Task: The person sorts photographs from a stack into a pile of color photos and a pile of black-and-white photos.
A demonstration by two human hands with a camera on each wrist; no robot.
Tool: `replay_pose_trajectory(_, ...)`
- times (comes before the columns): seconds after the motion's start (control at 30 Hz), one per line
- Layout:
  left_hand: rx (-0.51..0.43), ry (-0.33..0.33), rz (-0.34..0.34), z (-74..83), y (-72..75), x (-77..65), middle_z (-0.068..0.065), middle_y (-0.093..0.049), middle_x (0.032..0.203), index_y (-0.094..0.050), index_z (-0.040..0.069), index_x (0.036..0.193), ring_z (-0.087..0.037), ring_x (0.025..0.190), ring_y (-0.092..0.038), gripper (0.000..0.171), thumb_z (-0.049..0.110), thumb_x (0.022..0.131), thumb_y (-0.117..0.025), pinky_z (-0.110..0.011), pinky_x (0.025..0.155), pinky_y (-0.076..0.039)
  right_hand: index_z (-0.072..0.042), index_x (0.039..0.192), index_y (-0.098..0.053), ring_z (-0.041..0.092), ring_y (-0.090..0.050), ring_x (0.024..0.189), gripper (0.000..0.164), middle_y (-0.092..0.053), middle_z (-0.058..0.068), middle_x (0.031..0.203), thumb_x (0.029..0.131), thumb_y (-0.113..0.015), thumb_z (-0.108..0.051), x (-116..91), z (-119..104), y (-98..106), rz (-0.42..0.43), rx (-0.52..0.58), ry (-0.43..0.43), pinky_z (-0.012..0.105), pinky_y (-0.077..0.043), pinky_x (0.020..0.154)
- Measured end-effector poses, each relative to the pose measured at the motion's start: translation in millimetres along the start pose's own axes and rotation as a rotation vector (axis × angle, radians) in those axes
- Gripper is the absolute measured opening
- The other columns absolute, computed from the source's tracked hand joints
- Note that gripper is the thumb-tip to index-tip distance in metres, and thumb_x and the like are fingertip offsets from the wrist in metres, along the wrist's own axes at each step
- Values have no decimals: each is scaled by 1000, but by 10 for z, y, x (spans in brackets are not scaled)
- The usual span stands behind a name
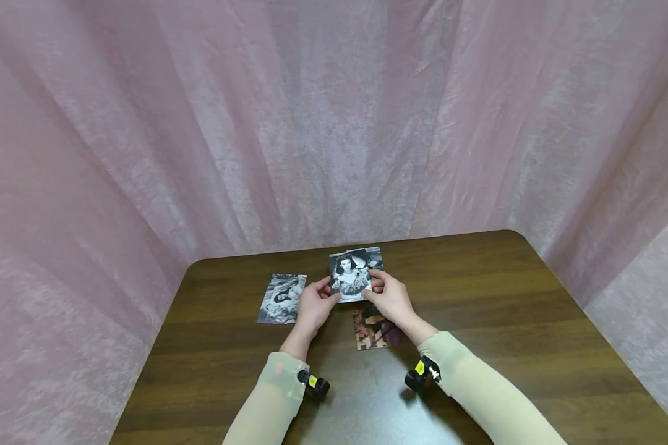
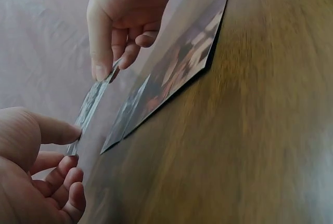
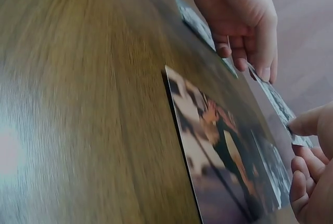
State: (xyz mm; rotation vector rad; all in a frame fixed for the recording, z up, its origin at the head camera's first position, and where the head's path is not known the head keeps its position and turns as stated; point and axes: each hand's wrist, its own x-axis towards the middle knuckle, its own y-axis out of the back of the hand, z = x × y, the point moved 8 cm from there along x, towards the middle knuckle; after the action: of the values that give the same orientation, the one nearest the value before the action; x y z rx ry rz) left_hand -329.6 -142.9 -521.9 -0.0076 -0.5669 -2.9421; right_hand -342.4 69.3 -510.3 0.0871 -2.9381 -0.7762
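Left hand [image 1: 314,304] and right hand [image 1: 392,298] pinch a black-and-white portrait photo [image 1: 349,276] at its 8 and 4 o'clock edges, raised above the wood-grain table [image 1: 479,296]. Yellow labels [image 1: 420,367] on the wrist cameras [image 1: 321,387] are too small to read. Forearms reach in from 7 and 5 o'clock. From the held print, a colour photo [image 1: 366,337] lies at 5 o'clock, another black-and-white photo [image 1: 278,303] at 8.

Monochrome photograph [image 1: 347,279]; aloft between both hands [image 1: 314,305] [image 1: 391,299]
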Motion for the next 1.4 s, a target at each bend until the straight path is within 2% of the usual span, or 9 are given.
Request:
replay_pose_trajectory(0.2,47,-30,8,111,-159,14,-5,-66,97,-70,-3,139,-13,83,-55,56,6,85,-82,-28,76,-46,-3,145,-65,29,-72,105,56,-76,13,114,94,-81,-16,-17,113,157,15,-33,-1,48,-56,94)
replay_pose_trajectory(0.4,71,-63,9,155,-238,0,-4,-65,97,-70,-2,137,-16,85,-57,54,6,85,-81,-31,78,-47,-4,144,-66,29,-72,107,54,-76,11,112,93,-80,-15,-56,153,251,22,-38,5,47,-55,95)
replay_pose_trajectory(0.67,75,-93,-5,197,-280,-27,-9,-66,100,-70,-5,136,-24,88,-61,54,5,84,-80,-33,81,-49,-2,144,-67,31,-72,106,54,-76,12,112,93,-79,-13,-60,151,316,28,-57,27,47,-54,95)
replay_pose_trajectory(0.87,79,-68,-16,208,-287,-25,-6,-65,99,-69,-4,138,-19,87,-58,54,5,86,-80,-33,81,-48,-2,144,-66,31,-70,107,54,-75,12,113,93,-79,-14,-33,175,315,24,-66,14,47,-53,96)
replay_pose_trajectory(1.13,114,-60,-47,207,-330,179,-3,-66,97,-68,-2,141,-13,81,-55,53,5,89,-77,-32,78,-48,-1,142,-66,34,-69,111,51,-74,15,116,94,-77,-13,132,220,289,43,-58,-17,50,-53,98)
replay_pose_trajectory(1.3,135,-45,-57,173,-339,332,-6,-68,98,-68,-1,141,-14,80,-58,52,4,90,-75,-33,77,-50,-2,141,-67,35,-69,113,48,-74,16,118,96,-77,-13,288,268,227,52,-47,-42,51,-53,99)
replay_pose_trajectory(1.4,157,-30,-37,133,-328,400,-7,-69,99,-69,-1,140,-17,84,-61,51,4,90,-75,-35,81,-52,-2,141,-68,34,-70,113,47,-75,15,118,95,-76,-12,367,291,180,59,-42,-51,49,-53,99)
